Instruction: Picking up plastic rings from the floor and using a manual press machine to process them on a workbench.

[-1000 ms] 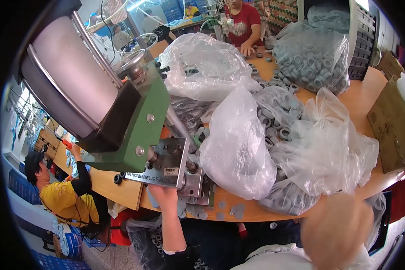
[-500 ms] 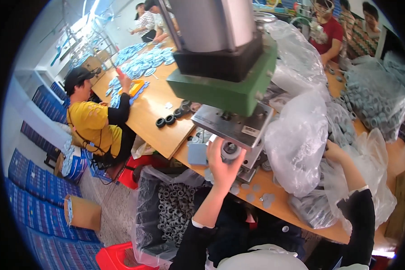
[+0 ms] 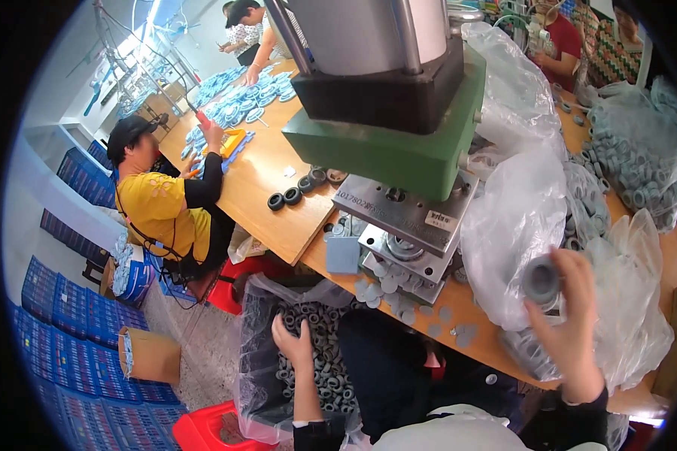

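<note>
My right hand point(image 3: 573, 319) grips a round grey plastic part point(image 3: 541, 279) with a hollow middle, between thumb and fingers, in front of the clear plastic bag. Over the lined bin point(image 3: 254, 353) on the floor is my left hand point(image 3: 295, 342), fingers spread and nothing visible in it. Many similar grey ring parts point(image 3: 327, 361) fill that bin. Between the hands stands a press, its green block point(image 3: 384, 143) above a steel upper plate point(image 3: 399, 214). The lower die point(image 3: 406, 252) below it shows a round metal seat with no grey part on it.
Thin grey discs point(image 3: 387, 282) lie scattered around the die. A blue-grey block point(image 3: 342, 255) and black rings point(image 3: 284, 198) sit on the wooden table point(image 3: 252, 169). Clear bags point(image 3: 515, 225) crowd the right side. A co-worker in yellow point(image 3: 162, 207) sits at left; others work farther back.
My left hand has left the die with the grey part it held and moved down to the bin, now open. My right hand has come out of the bags holding another grey part.
</note>
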